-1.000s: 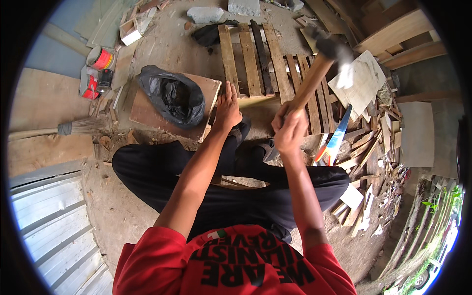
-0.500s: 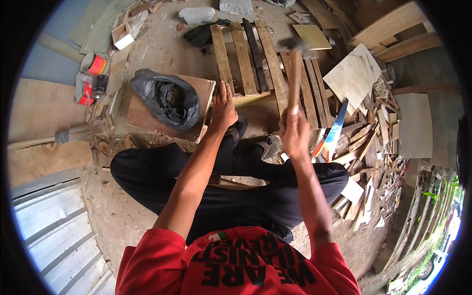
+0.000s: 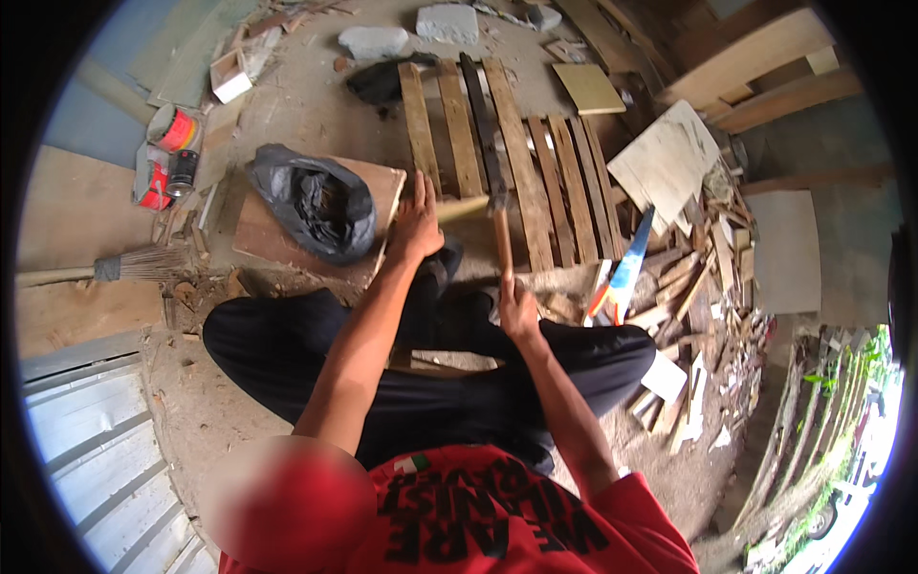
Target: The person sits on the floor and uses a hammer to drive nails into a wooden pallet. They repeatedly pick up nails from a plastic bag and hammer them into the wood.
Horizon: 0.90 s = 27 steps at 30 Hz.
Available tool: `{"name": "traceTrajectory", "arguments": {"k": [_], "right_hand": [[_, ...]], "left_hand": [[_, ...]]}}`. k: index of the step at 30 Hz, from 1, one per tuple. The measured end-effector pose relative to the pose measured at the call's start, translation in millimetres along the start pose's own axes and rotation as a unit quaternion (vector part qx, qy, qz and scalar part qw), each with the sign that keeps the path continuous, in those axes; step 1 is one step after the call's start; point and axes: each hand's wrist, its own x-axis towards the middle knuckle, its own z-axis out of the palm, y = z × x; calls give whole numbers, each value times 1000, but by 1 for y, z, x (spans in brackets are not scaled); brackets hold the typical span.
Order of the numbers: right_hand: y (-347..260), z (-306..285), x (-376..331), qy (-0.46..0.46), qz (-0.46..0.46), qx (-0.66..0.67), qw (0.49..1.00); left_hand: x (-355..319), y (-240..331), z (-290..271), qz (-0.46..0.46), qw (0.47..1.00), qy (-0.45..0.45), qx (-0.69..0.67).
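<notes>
My right hand (image 3: 517, 311) grips the wooden handle of a hammer (image 3: 499, 222), whose head is down against a small pale wood piece (image 3: 463, 208). My left hand (image 3: 417, 226) presses on that wood piece at its left end, fingers spread over it. The piece lies across the near end of a frame of wooden slats (image 3: 532, 167) on the ground. I sit with my legs in black trousers (image 3: 287, 344) folded under my arms.
A black plastic bag (image 3: 313, 203) lies on a brown board (image 3: 263, 230) at left. A hand saw with a blue blade (image 3: 626, 268) rests among wood scraps (image 3: 703, 258) at right. Paint cans (image 3: 164, 153) and a broom (image 3: 124, 266) lie at far left.
The hammer has swung down from raised at upper right to the wood piece. My right hand has dropped toward my lap. My left hand stays on the piece.
</notes>
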Motion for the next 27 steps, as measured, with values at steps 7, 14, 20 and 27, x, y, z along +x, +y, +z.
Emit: {"name": "traceTrajectory", "arguments": {"k": [7, 14, 20, 27], "right_hand": [[-205, -150, 39, 70, -221, 342, 911], [-158, -75, 58, 122, -355, 349, 859], [-13, 17, -22, -80, 190, 74, 976], [-172, -109, 32, 60, -121, 339, 931]], "left_hand": [[-3, -8, 8, 20, 997, 61, 35], [-2, -9, 10, 36, 998, 49, 16], [3, -12, 6, 37, 998, 51, 5], [-3, -13, 16, 46, 995, 86, 29]]}}
